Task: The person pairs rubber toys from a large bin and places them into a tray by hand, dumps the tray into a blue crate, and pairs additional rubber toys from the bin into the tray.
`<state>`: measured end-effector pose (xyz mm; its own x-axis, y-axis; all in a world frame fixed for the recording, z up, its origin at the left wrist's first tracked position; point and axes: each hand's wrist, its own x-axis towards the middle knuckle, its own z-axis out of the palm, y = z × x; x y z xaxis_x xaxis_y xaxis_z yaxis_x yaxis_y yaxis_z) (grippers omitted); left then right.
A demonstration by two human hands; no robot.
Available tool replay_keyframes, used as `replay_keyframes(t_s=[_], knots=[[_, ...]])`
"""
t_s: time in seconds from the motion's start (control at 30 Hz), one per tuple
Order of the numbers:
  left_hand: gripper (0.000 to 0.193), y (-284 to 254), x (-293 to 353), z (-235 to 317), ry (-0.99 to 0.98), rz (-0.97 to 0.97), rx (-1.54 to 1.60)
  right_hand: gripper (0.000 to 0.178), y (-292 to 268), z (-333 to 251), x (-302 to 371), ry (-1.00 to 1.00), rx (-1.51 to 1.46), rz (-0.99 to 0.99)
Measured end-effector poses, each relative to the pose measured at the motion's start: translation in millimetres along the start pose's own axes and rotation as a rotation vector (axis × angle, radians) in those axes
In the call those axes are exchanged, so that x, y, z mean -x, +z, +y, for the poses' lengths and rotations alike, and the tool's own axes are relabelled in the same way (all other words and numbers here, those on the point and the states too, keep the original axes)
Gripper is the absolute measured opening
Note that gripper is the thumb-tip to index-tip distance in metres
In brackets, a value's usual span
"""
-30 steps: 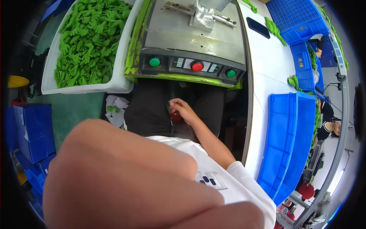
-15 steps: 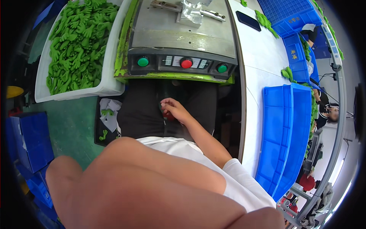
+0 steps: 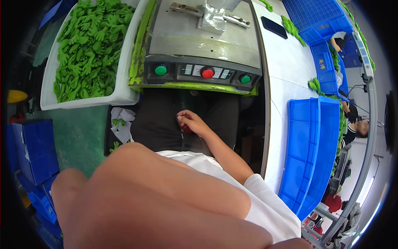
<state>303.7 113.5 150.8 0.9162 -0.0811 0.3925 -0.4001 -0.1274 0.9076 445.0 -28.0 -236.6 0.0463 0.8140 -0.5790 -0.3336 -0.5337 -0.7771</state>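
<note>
Head view: looking down past a big forearm that blocks most of the frame.
Right hand [image 3: 192, 123]: in the lap, fingers curled loosely round a small red thing [image 3: 186, 129], only partly showing.
Left hand: can't tell, hidden from view.
Press [image 3: 203, 41]: just ahead, red button [image 3: 207, 73] between two green ones.
Risk: loose hold, so I'd guess the red thing could slip to the floor.
Tray [image 3: 124, 93]: green parts, left.

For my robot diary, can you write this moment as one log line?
right hand: fingers curled on small red thing in lap | left hand: unseen | ahead: machine, tray of green parts
</note>
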Motion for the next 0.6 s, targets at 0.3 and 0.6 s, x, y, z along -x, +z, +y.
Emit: replay_keyframes(t_s=[0.3, 0.6], knots=[[0.027, -1, -13, -15, -0.026, -0.125, 0.073, 0.031, 7, -10, -2, 0.01, 0.02, -0.044], [0.025, 2, -10, -12, -0.072, -0.195, 0.114, 0.031, 12, -19, 6, 0.042, 0.022, -0.025]])
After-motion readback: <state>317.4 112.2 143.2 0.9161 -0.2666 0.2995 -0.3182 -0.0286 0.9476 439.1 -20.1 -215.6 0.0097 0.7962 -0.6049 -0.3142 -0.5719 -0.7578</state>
